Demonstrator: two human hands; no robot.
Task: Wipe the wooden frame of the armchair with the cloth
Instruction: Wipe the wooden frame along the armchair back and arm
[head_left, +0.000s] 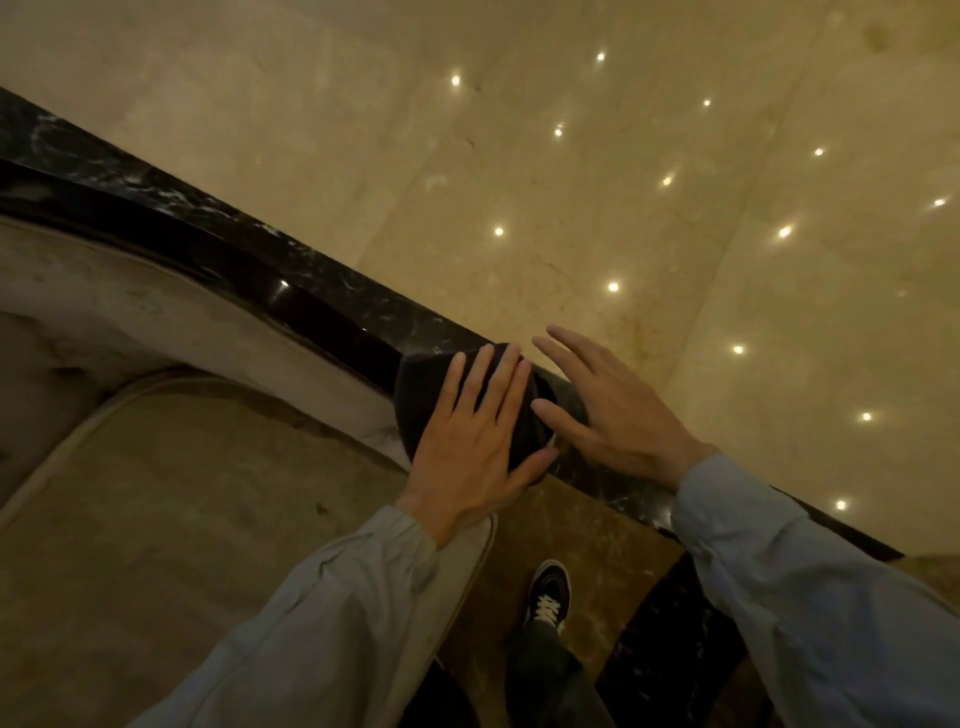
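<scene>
The armchair's dark glossy wooden frame (244, 270) curves along the top of its beige upholstered back (156, 306). A dark cloth (423, 395) is draped over the frame's near end. My left hand (472, 447) lies flat on the cloth, fingers together and thumb hooked around its lower edge. My right hand (608, 410) is just to the right with its fingers spread and nothing in it; its thumb is close to the cloth's edge. Whether this hand touches the cloth I cannot tell.
The beige seat cushion (182, 493) fills the lower left. A black veined marble strip (130, 171) runs diagonally across the polished beige floor (571, 182), which reflects ceiling lights. My shoe (549, 592) stands on the floor between my arms.
</scene>
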